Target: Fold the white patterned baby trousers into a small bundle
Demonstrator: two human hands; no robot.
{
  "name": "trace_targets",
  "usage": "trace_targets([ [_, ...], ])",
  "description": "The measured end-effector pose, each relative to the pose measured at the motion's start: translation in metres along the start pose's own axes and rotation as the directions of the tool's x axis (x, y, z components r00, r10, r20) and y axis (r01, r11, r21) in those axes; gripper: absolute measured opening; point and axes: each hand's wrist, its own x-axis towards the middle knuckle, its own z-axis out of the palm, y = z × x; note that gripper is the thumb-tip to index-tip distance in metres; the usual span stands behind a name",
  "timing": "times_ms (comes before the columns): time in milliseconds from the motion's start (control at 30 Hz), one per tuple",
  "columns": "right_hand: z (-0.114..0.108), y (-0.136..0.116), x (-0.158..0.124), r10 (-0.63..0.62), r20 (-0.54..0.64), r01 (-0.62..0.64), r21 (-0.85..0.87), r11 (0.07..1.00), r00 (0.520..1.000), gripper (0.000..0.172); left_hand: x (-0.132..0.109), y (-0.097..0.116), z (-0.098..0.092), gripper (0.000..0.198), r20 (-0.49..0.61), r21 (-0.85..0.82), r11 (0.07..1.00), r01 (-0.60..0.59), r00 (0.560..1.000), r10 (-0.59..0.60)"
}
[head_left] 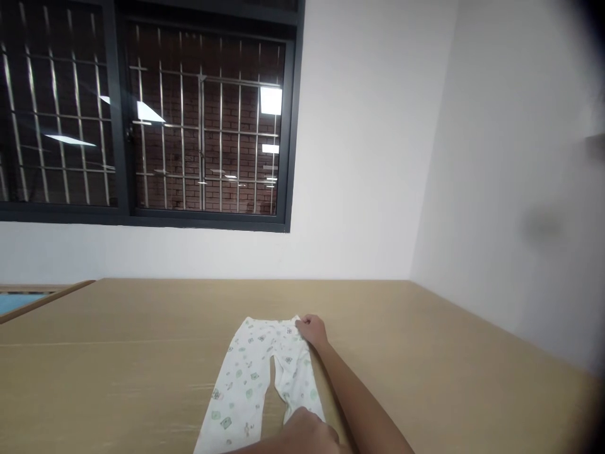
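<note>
Dark-framed, barred window (151, 120) set into a white wall (359, 151), red brick (231, 107) behind. Tan worktop (142, 315) pushed up against the wall.

Trousers (246, 384) on table (118, 366), window (142, 120) behind, wall (496, 189) apparently right.

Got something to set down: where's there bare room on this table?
The tabletop shows bare wood left of the trousers, and right of the right hand and forearm, out to the wall. It's crowded at the trousers: the left hand rests on a leg, the right at the waistband.
</note>
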Motion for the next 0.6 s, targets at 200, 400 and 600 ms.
trace_targets([
  [200,-0.008,-0.01,-0.002,0.039,0.031,-0.041,0.06,0.997,0.999,0.023,-0.017,0.006,-0.01,0.019,-0.281,-0.633,0.77,-0.077,0.95,-0.135],
  [400,-0.008,-0.035,-0.001,0.04,0.026,-0.042,0.1,0.994,0.999,0.025,-0.071,0.021,-0.035,0.034,-0.226,-0.937,0.344,-0.061,0.857,-0.463],
  [600,0.019,-0.079,0.005,-0.006,0.085,-0.003,0.108,0.994,0.996,0.017,-0.136,0.008,-0.03,0.027,-0.203,-0.968,0.237,-0.076,0.795,-0.571],
])
